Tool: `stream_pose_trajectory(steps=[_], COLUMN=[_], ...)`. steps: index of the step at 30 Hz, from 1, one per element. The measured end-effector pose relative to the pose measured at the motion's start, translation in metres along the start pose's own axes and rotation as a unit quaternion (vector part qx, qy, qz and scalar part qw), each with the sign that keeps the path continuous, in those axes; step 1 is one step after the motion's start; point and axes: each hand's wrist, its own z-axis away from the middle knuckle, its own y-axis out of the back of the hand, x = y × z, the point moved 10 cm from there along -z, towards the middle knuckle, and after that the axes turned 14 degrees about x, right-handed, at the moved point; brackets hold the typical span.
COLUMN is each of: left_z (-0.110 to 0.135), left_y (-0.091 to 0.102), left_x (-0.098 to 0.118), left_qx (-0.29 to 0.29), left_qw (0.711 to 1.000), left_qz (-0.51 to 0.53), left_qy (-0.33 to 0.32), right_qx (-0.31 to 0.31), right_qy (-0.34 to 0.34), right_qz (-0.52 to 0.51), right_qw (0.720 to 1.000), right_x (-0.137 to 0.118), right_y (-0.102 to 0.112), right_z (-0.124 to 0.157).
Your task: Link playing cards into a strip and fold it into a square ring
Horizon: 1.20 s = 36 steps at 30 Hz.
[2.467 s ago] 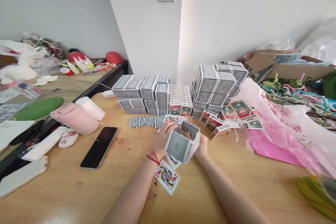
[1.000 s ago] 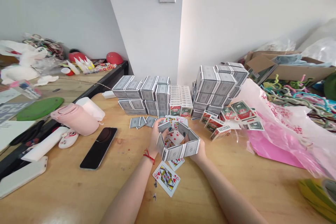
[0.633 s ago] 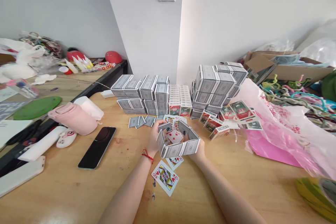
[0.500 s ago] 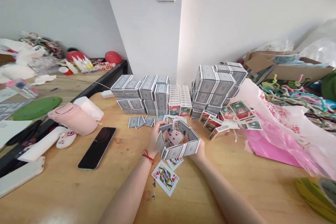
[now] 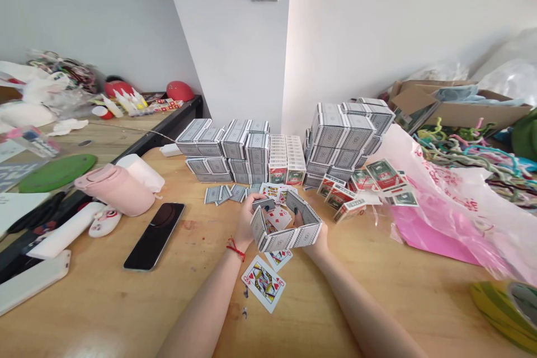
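Both my hands hold an open box shape made of grey-backed playing cards [image 5: 289, 235], a little above the wooden table [image 5: 126, 302]. My left hand [image 5: 246, 222], with a red string on the wrist, grips its left wall. My right hand [image 5: 315, 239] grips its right wall, fingertips curled over the rim. Red-suited cards show inside the shape. A queen of hearts [image 5: 263, 283] and another face-up card [image 5: 278, 258] lie on the table just below my hands.
Finished grey card cubes [image 5: 235, 148] and a taller stack [image 5: 348, 134] stand against the wall, with card packs [image 5: 380, 179] on a pink plastic bag [image 5: 453, 207]. A black phone [image 5: 154, 228], a pink pouch [image 5: 115, 191] and loose face-down cards [image 5: 226, 193] lie left.
The card shape was held tilted and closed toward me 2.5 s ago; it has since been turned opening-up and lowered. In the last second it has barely moved.
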Motion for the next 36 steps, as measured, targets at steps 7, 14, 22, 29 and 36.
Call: stream_pose_trajectory(steps=[7, 14, 22, 29, 36], left_z=[-0.004, -0.002, -0.005, -0.004, -0.005], left_y=[0.001, 0.002, 0.014, 0.02, 0.024], left_x=[-0.004, 0.005, 0.008, 0.014, 0.015], left_qx=[-0.004, 0.042, 0.06, 0.073, 0.088], left_qw=[0.998, 0.994, 0.996, 0.997, 0.995], left_qz=[0.054, 0.089, 0.062, 0.023, 0.037], left_qy=[0.016, 0.051, 0.012, -0.026, -0.036], right_qx=[0.002, -0.014, -0.016, -0.077, -0.098], right_qy=[0.05, 0.139, 0.191, 0.177, 0.177], right_qz=[-0.012, -0.006, -0.052, -0.064, -0.067], right_qw=[0.999, 0.99, 0.98, 0.979, 0.977], right_x=[-0.009, -0.024, -0.04, -0.04, -0.034], right_y=[0.0, -0.008, -0.004, -0.01, -0.013], right_z=[0.003, 0.017, 0.021, 0.022, 0.025])
